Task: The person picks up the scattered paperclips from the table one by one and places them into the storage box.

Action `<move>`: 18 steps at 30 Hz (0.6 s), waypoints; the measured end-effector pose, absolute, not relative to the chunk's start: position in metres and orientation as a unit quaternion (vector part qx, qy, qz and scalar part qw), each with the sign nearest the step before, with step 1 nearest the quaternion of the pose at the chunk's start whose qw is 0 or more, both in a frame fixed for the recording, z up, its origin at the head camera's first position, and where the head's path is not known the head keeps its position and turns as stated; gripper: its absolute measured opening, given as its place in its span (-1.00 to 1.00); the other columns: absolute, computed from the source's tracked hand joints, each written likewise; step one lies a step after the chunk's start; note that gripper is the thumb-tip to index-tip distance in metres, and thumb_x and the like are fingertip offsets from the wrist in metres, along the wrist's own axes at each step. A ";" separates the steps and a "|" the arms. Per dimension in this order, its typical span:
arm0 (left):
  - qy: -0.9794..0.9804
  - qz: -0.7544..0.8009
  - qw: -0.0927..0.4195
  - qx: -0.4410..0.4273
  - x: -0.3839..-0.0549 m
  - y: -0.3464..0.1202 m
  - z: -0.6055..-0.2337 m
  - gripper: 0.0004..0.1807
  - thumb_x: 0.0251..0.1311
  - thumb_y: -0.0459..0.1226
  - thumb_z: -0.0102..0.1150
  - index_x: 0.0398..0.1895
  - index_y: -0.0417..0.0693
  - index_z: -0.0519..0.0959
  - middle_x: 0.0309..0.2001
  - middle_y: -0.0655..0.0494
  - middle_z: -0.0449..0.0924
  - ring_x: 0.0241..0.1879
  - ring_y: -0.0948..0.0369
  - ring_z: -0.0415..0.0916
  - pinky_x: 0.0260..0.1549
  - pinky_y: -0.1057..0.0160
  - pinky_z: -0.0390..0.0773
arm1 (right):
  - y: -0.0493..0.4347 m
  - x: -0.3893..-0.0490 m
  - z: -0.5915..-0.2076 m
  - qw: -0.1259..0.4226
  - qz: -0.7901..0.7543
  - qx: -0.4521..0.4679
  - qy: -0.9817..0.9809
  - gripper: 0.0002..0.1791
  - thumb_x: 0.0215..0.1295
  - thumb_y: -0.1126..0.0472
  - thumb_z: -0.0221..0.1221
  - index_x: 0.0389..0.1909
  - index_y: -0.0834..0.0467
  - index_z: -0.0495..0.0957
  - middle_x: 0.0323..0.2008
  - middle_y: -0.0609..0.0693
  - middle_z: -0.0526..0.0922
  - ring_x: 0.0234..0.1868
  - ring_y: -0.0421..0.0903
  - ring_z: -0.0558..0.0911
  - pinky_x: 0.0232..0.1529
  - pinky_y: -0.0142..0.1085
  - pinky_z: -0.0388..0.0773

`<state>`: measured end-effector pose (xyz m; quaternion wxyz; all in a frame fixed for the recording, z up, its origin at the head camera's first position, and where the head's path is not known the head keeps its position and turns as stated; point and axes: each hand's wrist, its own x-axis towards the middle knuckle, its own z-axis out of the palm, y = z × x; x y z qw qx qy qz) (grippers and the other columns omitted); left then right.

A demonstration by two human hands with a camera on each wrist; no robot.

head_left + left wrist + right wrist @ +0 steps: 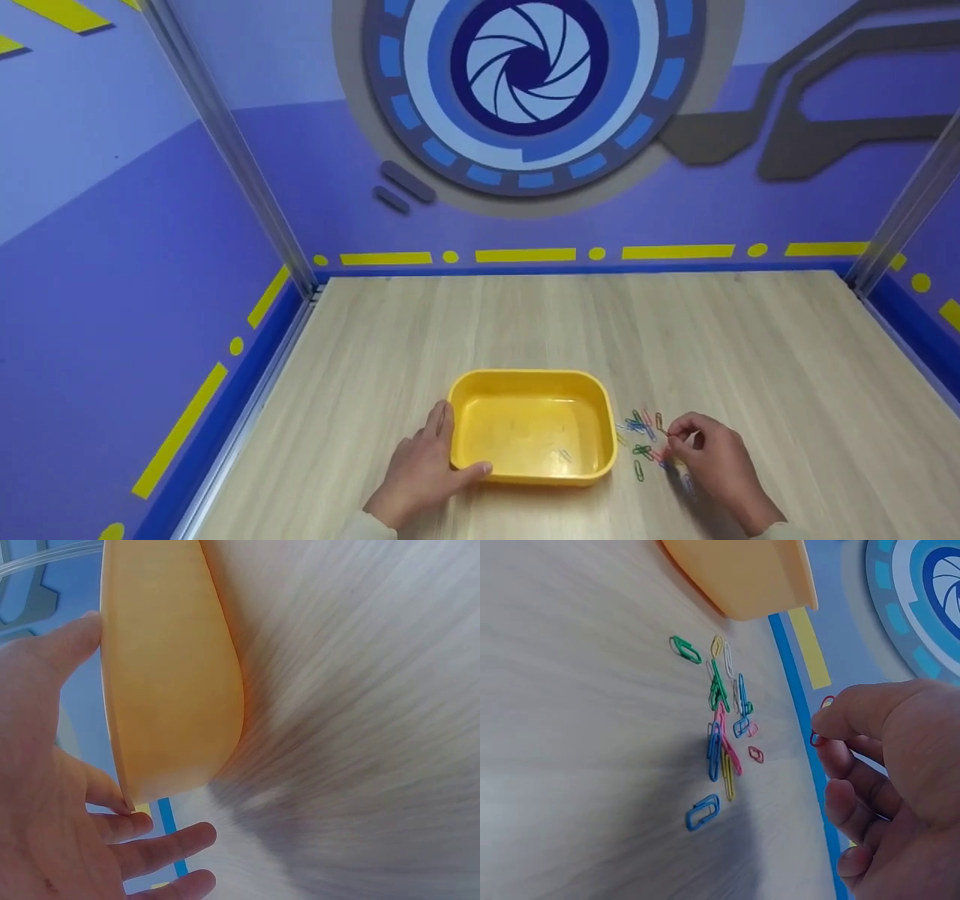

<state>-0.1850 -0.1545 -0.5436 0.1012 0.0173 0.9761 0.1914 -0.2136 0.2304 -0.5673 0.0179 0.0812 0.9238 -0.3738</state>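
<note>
A yellow plastic box [480, 477] stands upright on the table. My left hand [426, 469] rests against its left side, thumb touching the front rim; in the left wrist view its fingers [169, 847] are spread and fairly straight. To the right of the box, my right hand [716, 457] pinches a red paper clip [817, 739] between thumb and index finger, raised over the table. Below it lies a loose pile of coloured paper clips [641, 450], among them a green paper clip [685, 649] and a blue paper clip [703, 812]. Something small and pale [565, 454] lies in the box.
The wood-grain table [390, 330] ends at a blue and purple back wall [300, 180] with yellow dashes. Side panels rise at left and right, with a metal post [225, 135] at the back left corner.
</note>
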 end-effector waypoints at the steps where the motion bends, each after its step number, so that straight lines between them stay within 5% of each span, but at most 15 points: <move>1: 0.977 0.190 0.098 0.023 -0.185 -0.155 -0.544 0.27 -0.24 0.50 -0.05 0.44 -0.07 -0.16 0.45 0.00 -0.14 0.12 0.08 0.30 0.09 -0.14 0.26 | 0.230 -0.214 -0.567 0.013 -0.371 0.077 0.925 -0.92 0.10 0.28 0.18 -0.36 0.07 0.54 -0.42 -0.06 0.51 -0.42 -0.15 0.37 -0.57 -0.43 0.27; 18: 0.978 0.182 0.096 0.037 -0.184 -0.158 -0.542 0.30 -0.27 0.56 -0.16 0.44 -0.07 -0.19 0.45 0.04 -0.16 0.11 0.08 0.30 0.06 -0.09 0.26 | 0.221 -0.219 -0.560 0.026 -0.389 0.087 0.917 -0.90 0.10 0.28 0.17 -0.34 0.08 0.54 -0.37 -0.05 0.53 -0.36 -0.13 0.36 -0.56 -0.42 0.28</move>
